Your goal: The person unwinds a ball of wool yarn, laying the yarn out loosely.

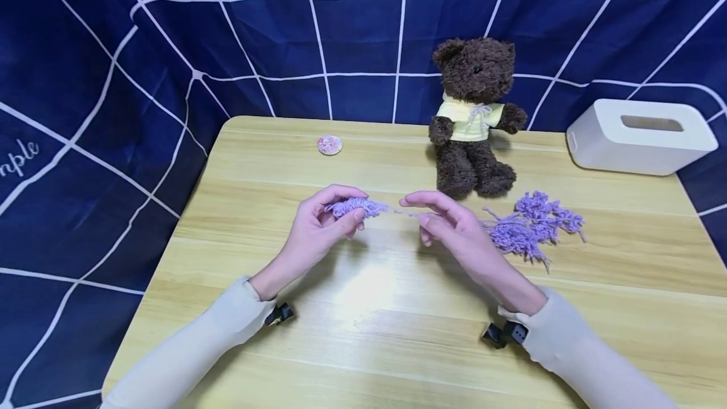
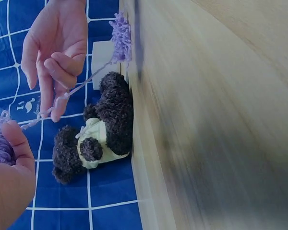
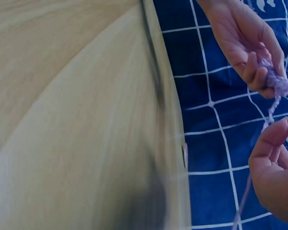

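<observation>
My left hand (image 1: 324, 219) grips a looped bundle of purple yarn (image 1: 358, 207) between thumb and fingers, above the table. A thin twisted strand (image 2: 81, 85) runs from that bundle past my right hand (image 1: 454, 226) toward the purple yarn pieces on the table. The right hand's thumb and index finger stand apart, with some other fingers bent. In the left wrist view, the strand crosses in front of its longer fingers. Fringed purple yarn pieces (image 1: 531, 226) lie on the table just beyond the right hand, partly covered by it in the head view.
A brown teddy bear (image 1: 477, 81) in a yellow shirt sits at the table's back edge. A white tissue box (image 1: 619, 144) stands at the back right, and a round pink patterned disc (image 1: 329, 145) lies back left. Blue gridded cloth (image 1: 363, 36) hangs behind the wooden table (image 1: 363, 358).
</observation>
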Available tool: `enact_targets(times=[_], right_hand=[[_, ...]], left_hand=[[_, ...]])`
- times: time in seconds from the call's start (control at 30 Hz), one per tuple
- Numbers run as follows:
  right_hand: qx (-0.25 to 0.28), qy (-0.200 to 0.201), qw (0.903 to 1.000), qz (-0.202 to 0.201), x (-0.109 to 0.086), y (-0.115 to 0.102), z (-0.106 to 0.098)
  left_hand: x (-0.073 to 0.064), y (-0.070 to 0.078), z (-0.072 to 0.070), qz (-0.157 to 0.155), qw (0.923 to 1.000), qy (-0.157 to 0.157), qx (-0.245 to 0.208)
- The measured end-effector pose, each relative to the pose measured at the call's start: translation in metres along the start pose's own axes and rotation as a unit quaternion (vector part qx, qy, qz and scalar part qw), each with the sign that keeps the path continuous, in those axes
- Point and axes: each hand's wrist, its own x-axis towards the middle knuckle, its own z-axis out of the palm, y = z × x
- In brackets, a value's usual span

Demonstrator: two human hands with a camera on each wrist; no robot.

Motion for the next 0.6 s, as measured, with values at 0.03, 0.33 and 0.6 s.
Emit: enact_targets(times=[0.03, 0.33, 0.6], right_hand=[[0.011, -0.010, 0.9999, 0.004, 0.001, 0.001, 0.001], [-0.031, -0.008, 0.9981, 0.052, -0.001, -0.001, 0.000], [-0.082, 0.069, 0.9937, 0.033, -0.012, -0.007, -0.023]], left_hand=[[0.000, 0.000, 0.000, -0.001, 1.0000, 0.000, 0.000], [0.000, -0.003, -0.001, -0.004, 1.0000, -0.003, 0.008], [-0.002, -0.004, -0.002, -0.010, 0.9997, 0.002, 0.022]])
